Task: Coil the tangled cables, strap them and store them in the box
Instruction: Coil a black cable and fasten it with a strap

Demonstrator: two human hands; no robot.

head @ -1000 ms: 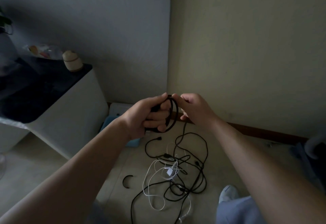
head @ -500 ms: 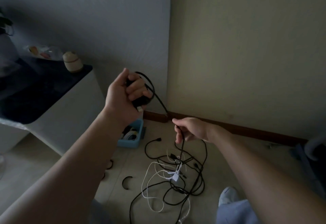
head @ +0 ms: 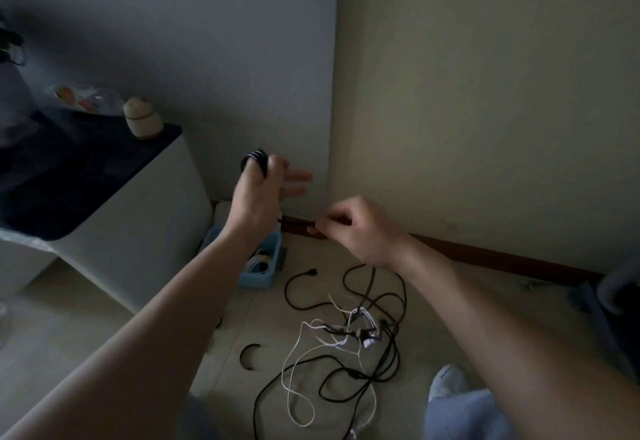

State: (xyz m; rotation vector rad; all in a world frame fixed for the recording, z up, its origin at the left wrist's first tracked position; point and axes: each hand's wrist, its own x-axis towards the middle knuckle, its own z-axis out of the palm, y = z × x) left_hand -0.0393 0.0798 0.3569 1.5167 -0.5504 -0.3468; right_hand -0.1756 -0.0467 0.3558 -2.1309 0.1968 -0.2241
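My left hand (head: 258, 194) is raised, with a black cable coil (head: 255, 160) looped over the thumb side and the fingers stretched out flat. My right hand (head: 356, 230) pinches the same black cable's free length (head: 298, 222) between thumb and fingers, just right of the left wrist. Below on the floor lies a tangle of black and white cables (head: 349, 335). A light blue box (head: 266, 270) stands on the floor under my left forearm, with pale coiled cable inside. A short black strap (head: 248, 353) lies curled on the floor left of the tangle.
A white cabinet (head: 114, 245) with a dark top stands to the left, bearing a small round jar (head: 142, 122). Two walls meet in a corner behind the hands, with a brown skirting board (head: 502, 258). My sock-clad foot (head: 446, 382) and trouser leg are at bottom right.
My hands were together on the coil, then pulled apart. The left hand now holds the coil with fingers spread, and the right hand has risen back near the left wrist with the cable.
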